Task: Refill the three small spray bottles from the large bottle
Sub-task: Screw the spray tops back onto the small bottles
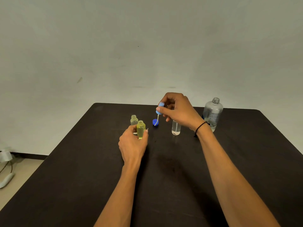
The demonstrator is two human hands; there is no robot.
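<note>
Showing one moment, head view, hands above a dark table (82, 185).
Left hand (132, 145): fingers and thumb curled round the yellow spray bottle (140, 129), which stands upright on the table, uncapped, filled with yellowish liquid.
Right hand (177, 108): raised above the table, thumb and fingers pinching the light-blue spray head (160, 108); its thin dip tube (157, 120) hangs down in the air.
Clear small bottle, left (134, 120): upright, uncapped, just behind the yellow one.
Clear small bottle, centre (176, 128): upright below the right hand, its top hidden by the hand, a little liquid at the bottom.
Blue cap (155, 122): on the table between the small bottles.
Large bottle (212, 113): upright, uncapped, beyond the right wrist, liquid level low.
Wristband (200, 126): dark, on the right wrist.
</note>
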